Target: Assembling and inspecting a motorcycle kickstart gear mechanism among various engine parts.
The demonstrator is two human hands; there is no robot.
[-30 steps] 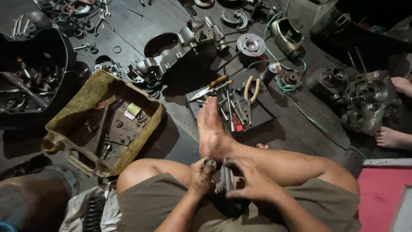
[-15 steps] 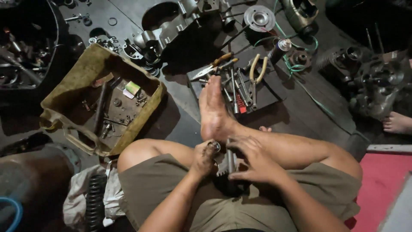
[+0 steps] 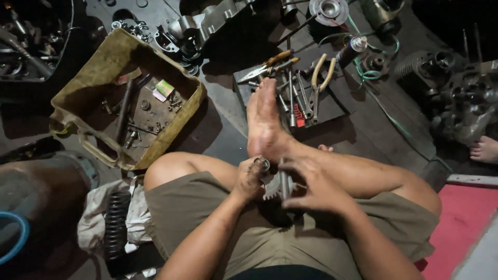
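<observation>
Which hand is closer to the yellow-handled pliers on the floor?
Right. The right hand sits below the yellow-handled pliers, on their side; the left hand is farther left, beyond the foot.

olive shorts [image 3: 207, 228], red mat [image 3: 459, 218] (yellow-handled pliers [image 3: 321, 72])

Toothed gear [image 3: 271, 187] bright bare metal; tray [image 3: 72, 93] matt, grimy, possibly plastic; shorts [image 3: 197, 218] cloth.

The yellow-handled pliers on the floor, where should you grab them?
Probably by the two yellow handles, coming from above. The pliers lie flat on the dark mat with handles spread and pointing away from the foot; the metal nose sits among other tools.
</observation>
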